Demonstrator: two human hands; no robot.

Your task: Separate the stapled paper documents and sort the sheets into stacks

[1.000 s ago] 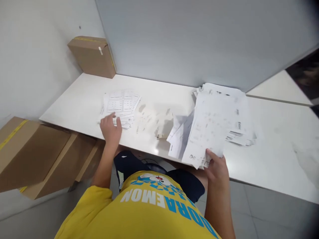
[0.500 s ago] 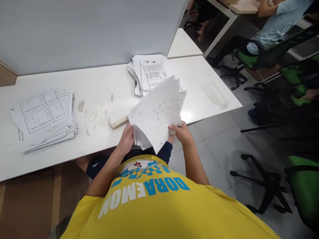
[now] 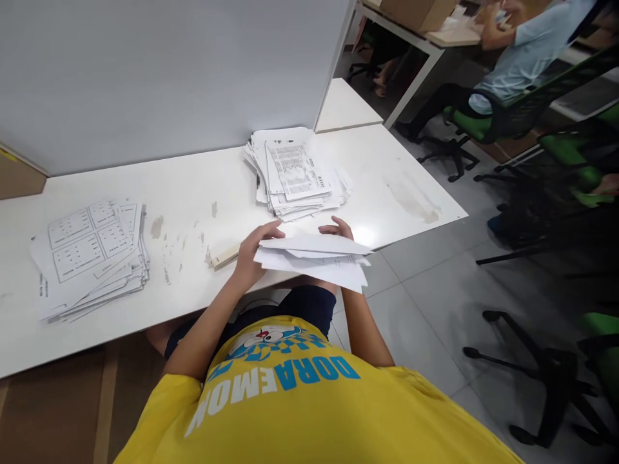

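Note:
Both hands hold a small bundle of white paper sheets (image 3: 316, 258), lying nearly flat over the front edge of the white desk (image 3: 193, 193). My left hand (image 3: 254, 251) grips its left end. My right hand (image 3: 338, 227) holds its far right side, mostly hidden behind the sheets. Just beyond them lies a messy stack of printed sheets (image 3: 293, 174). A second stack of printed forms (image 3: 91, 254) lies at the desk's left. A small beige strip (image 3: 225, 258) rests on the desk beside my left hand.
A grey partition panel (image 3: 169, 71) stands along the desk's back. A cardboard box (image 3: 19, 177) sits at the far left. Black and green office chairs (image 3: 556, 193) crowd the floor to the right. Another person in a light blue shirt (image 3: 522, 58) sits at a far table.
My left hand left the left stack and joined the right on the bundle. The sheets, tilted up half a second ago, have come down nearly flat. The view swung right.

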